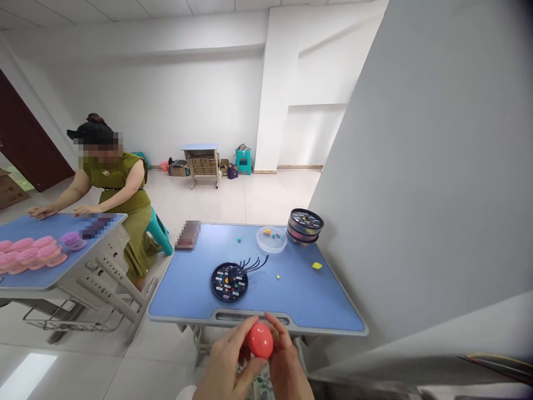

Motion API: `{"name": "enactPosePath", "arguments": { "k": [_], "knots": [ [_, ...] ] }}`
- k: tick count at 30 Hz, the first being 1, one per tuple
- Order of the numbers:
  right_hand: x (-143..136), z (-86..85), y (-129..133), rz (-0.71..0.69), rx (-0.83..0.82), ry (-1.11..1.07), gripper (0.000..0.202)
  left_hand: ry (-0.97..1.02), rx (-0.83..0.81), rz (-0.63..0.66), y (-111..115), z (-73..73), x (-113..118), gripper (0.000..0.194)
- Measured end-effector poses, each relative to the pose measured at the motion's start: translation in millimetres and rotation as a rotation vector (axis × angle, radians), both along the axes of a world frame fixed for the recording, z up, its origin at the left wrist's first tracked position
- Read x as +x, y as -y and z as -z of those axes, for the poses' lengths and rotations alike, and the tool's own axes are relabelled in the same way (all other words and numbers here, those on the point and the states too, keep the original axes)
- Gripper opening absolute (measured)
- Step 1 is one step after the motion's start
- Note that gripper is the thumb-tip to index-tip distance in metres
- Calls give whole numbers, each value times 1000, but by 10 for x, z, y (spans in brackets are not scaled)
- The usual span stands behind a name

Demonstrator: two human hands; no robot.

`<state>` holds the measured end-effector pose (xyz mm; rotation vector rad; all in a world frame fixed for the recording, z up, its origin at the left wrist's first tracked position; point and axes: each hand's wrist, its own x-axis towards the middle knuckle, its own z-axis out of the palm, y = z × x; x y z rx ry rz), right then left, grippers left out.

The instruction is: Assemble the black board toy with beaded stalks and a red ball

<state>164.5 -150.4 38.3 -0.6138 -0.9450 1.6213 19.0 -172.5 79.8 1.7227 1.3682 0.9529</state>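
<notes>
A glossy red ball (261, 340) is held between my two hands, just in front of the near edge of the blue desk (187, 300). My left hand (229, 355) grips its left side with thumb and fingers. My right hand (285, 355) closes round its right side. On the desk, a round black base (229, 290) with coloured dots and pale labels carries several curved black arms (250, 268). Behind it stands a clear round dish (271, 241) with small coloured pieces in it. A yellow piece (317, 266) and a small yellow-green bead (277, 276) lie to the right.
Stacked round black-rimmed trays (305, 226) stand at the back right, beside the grey wall. A teal bead (239, 240) and a blurred dark-red object (188, 235) lie farther back. At left, a person (120, 178) sits at another desk with pink pieces (31, 254).
</notes>
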Motion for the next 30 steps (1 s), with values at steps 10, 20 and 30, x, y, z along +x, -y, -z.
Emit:
{"name": "enactPosePath", "arguments": {
  "k": [10,20,30],
  "knots": [
    [-56,64,-5,-216,-136,-28,41,-103,242,-188,-18,225,27,56],
    [-97,-848,-1205,-62,627,941,40,-50,338,-675,-760,503,-381,20],
    [-422,-872,-1747,-269,985,1263,38,-16,205,-634,-1193,538,-310,23]
  ]
}}
